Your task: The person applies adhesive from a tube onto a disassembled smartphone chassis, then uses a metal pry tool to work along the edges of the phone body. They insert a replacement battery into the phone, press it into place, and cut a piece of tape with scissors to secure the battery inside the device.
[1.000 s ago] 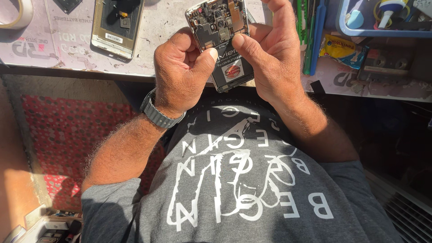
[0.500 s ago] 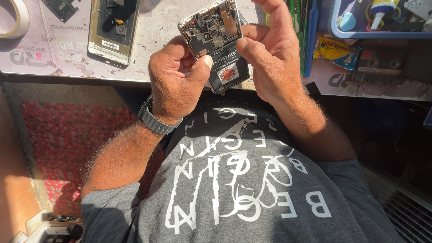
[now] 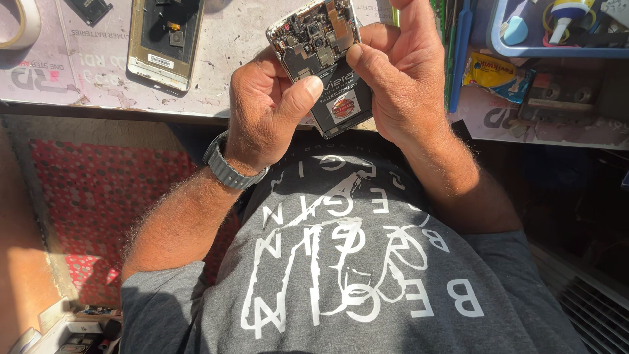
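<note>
Both hands, left (image 3: 265,115) and right (image 3: 400,78), clamp the opened back-less smartphone with exposed circuit board and black battery (image 3: 325,62) between them, thumbs on its innards to steady it above the pale scuffed counter (image 3: 229,65).

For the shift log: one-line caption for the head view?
Both hands, left hand and right hand, hold an opened phone above the workbench.

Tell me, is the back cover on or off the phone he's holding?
Off: the phone shows bare circuit board and battery between both hands.

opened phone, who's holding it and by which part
Both hands hold the opened phone: the left hand at its left edge, thumb on the battery; the right hand at its right edge.
</note>
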Demonstrator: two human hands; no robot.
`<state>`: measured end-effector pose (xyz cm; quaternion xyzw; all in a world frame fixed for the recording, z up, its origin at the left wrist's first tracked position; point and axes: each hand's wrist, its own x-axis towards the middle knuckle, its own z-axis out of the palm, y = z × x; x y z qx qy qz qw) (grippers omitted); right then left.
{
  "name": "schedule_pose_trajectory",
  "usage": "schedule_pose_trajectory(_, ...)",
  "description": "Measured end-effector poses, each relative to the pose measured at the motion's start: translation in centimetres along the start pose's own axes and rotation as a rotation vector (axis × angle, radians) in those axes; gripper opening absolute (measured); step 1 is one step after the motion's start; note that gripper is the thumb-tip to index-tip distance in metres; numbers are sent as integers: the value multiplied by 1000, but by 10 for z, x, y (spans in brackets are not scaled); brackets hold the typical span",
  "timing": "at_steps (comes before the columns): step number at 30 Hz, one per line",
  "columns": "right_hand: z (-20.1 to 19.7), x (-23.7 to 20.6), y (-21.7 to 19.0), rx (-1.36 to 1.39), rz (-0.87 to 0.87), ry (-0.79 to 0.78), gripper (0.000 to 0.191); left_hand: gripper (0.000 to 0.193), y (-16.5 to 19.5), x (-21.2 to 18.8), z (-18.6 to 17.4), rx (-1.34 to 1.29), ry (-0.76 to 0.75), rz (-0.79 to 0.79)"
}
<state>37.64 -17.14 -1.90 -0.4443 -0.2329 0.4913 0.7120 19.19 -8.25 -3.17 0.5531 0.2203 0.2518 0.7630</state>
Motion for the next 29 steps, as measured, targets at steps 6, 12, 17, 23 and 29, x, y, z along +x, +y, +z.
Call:
schedule_pose_trajectory(6,-1,0,4,-62,-72,-57,59,12,-6,0,3,181,114,53)
schedule_pose_trajectory(12,-10,-22,-5,-445,-332,-24,43,13,-3,-4,7,198,196,96)
schedule_pose_trajectory(17,2,-51,-14,80,14,-147,37,10,6,-2,9,198,239,190)
schedule_pose_trajectory(23,5,-42,-5,423,257,-263,48,9,7,1,14,345,312,207)
schedule_pose_trajectory(29,1,-31,6,377,299,-142,46,9,6,-1,14,388,314,230)
